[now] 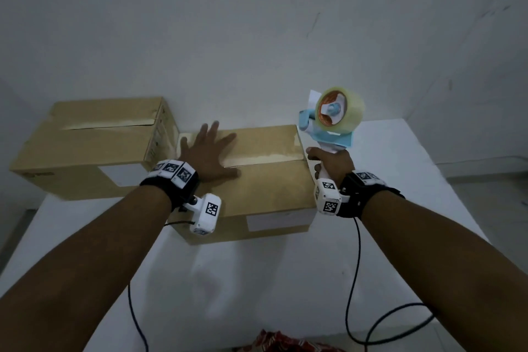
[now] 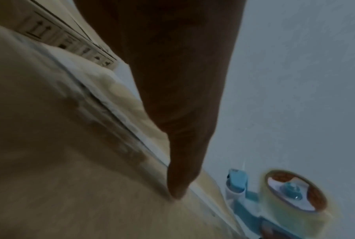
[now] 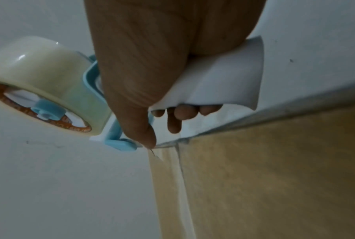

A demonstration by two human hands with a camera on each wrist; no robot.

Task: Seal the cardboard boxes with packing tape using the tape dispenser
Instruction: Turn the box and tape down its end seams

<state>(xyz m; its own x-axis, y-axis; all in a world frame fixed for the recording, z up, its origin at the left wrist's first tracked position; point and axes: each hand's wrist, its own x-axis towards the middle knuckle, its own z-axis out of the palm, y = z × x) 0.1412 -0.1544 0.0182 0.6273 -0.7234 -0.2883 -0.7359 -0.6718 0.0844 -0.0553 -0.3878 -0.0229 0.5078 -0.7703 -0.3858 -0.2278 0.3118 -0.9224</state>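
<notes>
Two brown cardboard boxes stand on a white table. My left hand [image 1: 207, 151] lies flat with spread fingers on top of the nearer box [image 1: 263, 188], over its taped centre seam; its thumb [image 2: 178, 182] presses the flap. My right hand [image 1: 331, 163] grips the white handle of a blue and white tape dispenser [image 1: 328, 120] with a clear tape roll, held in the air just off the box's right end. The handle [image 3: 219, 87] sits in my curled fingers. The second box [image 1: 94, 140] stands to the left, with tape along its top seam.
The white table [image 1: 257, 280] runs toward me, its right edge [image 1: 445, 188] close to my right arm. A grey wall rises behind the boxes. Black cables hang from both wrist cameras. A red patterned thing [image 1: 285, 343] shows at the bottom edge.
</notes>
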